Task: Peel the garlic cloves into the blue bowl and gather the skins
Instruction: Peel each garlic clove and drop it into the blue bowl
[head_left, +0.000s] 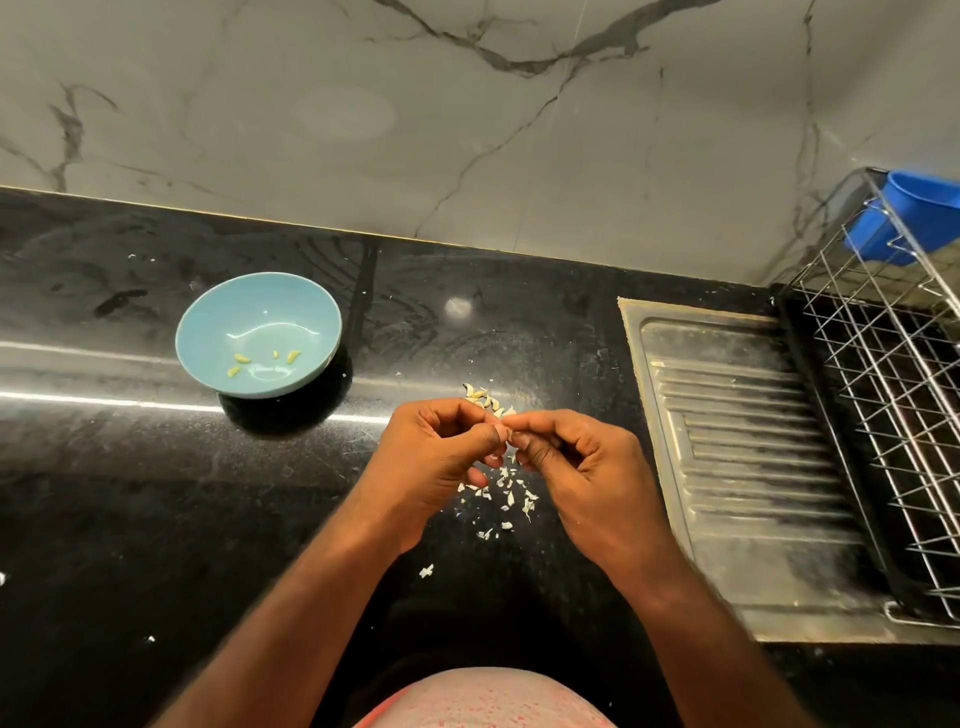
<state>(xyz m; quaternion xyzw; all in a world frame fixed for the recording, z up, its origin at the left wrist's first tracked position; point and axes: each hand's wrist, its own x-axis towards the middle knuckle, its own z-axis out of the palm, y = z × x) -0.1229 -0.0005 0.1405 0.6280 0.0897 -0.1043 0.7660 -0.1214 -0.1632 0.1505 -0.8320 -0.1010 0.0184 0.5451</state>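
A garlic clove (505, 415), mostly hidden, is pinched between the curled fingertips of the left hand (441, 457) and right hand (576, 462). More cloves (480, 396) lie just beyond the hands and loose skins (506, 496) beneath them on the black counter (156, 519). The blue bowl (189, 332), far left, holds peeled cloves (242, 358).

We see a glossy black surface (130, 519) backed by a pale, grey-veined marble wall (467, 104). At our right a ridged steel drainboard (737, 467) is set into it. Beside that, a wire rack (883, 389) stands on a black tray (802, 364), with a blue tub (904, 218) hooked at its far end.
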